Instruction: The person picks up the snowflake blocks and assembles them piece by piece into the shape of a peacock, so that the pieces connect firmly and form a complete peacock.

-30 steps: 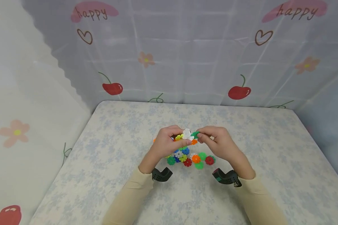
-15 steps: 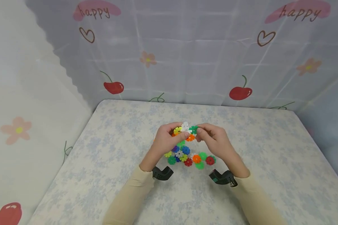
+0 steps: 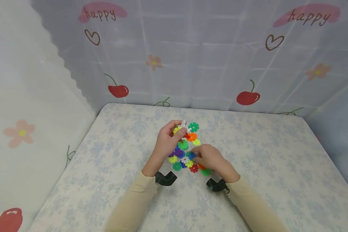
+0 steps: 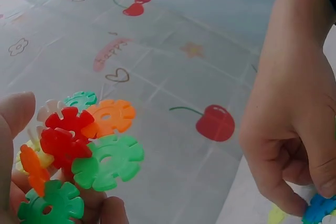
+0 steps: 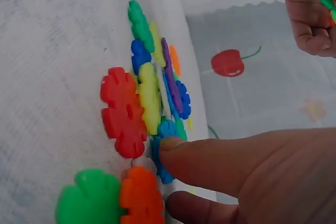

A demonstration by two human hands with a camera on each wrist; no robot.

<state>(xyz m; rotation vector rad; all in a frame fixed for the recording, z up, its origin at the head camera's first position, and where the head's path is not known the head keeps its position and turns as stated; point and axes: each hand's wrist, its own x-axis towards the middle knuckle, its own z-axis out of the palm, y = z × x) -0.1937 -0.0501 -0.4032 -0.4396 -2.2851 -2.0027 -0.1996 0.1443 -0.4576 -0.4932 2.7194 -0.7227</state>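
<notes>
My left hand holds a joined cluster of notched plastic snowflake discs above the table. In the left wrist view the cluster shows a red disc, an orange disc and a light green disc. A dark green disc sticks out at its upper right in the head view. Down at the pile, my right hand pinches a blue snowflake disc between thumb and finger. Part of that disc is hidden by the thumb.
Loose discs lie in a pile on the patterned table, among them a red disc, a yellow disc and a green disc. Printed curtains rise behind the table and at both sides.
My right hand has let go of the dark green disc, which stays on the cluster, and has come down to the pile. The left hand has shifted slightly up and left with the cluster.
</notes>
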